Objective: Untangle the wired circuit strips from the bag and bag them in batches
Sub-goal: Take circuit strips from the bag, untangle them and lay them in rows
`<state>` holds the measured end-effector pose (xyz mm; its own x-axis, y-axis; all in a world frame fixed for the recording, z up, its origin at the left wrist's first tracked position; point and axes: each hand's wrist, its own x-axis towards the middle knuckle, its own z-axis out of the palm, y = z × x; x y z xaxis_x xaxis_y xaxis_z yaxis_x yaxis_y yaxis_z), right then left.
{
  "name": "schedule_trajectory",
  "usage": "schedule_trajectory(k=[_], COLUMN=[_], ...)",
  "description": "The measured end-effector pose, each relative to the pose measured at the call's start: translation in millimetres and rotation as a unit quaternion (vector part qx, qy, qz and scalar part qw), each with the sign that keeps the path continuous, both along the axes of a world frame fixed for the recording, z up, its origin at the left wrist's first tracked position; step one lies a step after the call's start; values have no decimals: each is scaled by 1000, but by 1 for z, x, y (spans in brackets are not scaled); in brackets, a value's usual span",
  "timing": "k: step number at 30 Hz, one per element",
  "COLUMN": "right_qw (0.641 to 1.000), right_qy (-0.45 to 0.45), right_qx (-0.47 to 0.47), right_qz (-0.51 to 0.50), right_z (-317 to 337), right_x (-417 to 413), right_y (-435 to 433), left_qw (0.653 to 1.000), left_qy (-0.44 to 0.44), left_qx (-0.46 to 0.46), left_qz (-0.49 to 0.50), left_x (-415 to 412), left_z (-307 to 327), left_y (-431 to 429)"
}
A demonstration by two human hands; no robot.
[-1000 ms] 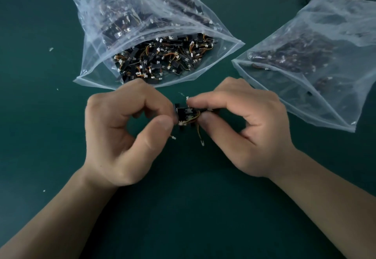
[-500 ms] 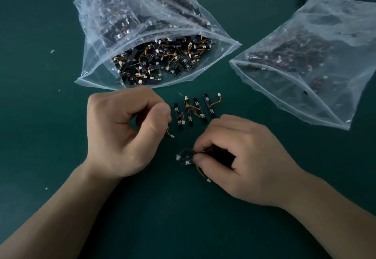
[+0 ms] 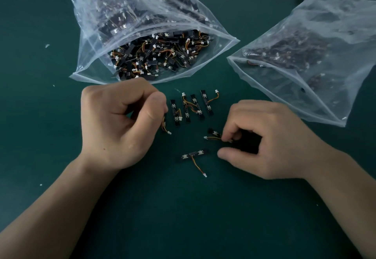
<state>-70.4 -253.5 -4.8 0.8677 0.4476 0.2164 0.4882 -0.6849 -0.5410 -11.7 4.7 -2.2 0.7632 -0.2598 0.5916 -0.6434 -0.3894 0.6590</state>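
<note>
open bag [image 3: 91, 55]: strips [image 3: 154, 55] (tangled) | side bag [image 3: 325, 106]: batch [image 3: 284, 53] | left hand [image 3: 120, 124]: pinches strip [image 3: 164, 117] | right hand [image 3: 270, 140]: pinches wire [image 3: 213, 138]

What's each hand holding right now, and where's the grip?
Left hand pinches one wired strip by its top end, wire dangling below. Right hand pinches a second strip at its right end; exact grip hidden by fingers.

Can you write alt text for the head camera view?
The left hand and right hand each pinch a wired circuit strip at a green table, beside a row of strips and one loose strip. Behind lie an open bag of tangled strips and a second bag.
</note>
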Motion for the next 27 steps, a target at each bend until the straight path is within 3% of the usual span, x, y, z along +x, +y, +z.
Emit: schedule_trajectory(k=[5, 11, 27], right_qw=[998, 998, 999], right_qy=[28, 45, 13], right_qx=[59, -41, -43], right_qz=[-16, 10, 15], right_z=[2, 4, 3], right_x=[0, 1, 0], right_y=[-10, -11, -6], left_qw=[1000, 1000, 1000], left_qy=[-11, -12, -12], left_qx=[4, 3, 21], left_qz=[-1, -4, -10], left_x=[0, 0, -2], left_z=[1, 2, 4], left_y=[1, 1, 0])
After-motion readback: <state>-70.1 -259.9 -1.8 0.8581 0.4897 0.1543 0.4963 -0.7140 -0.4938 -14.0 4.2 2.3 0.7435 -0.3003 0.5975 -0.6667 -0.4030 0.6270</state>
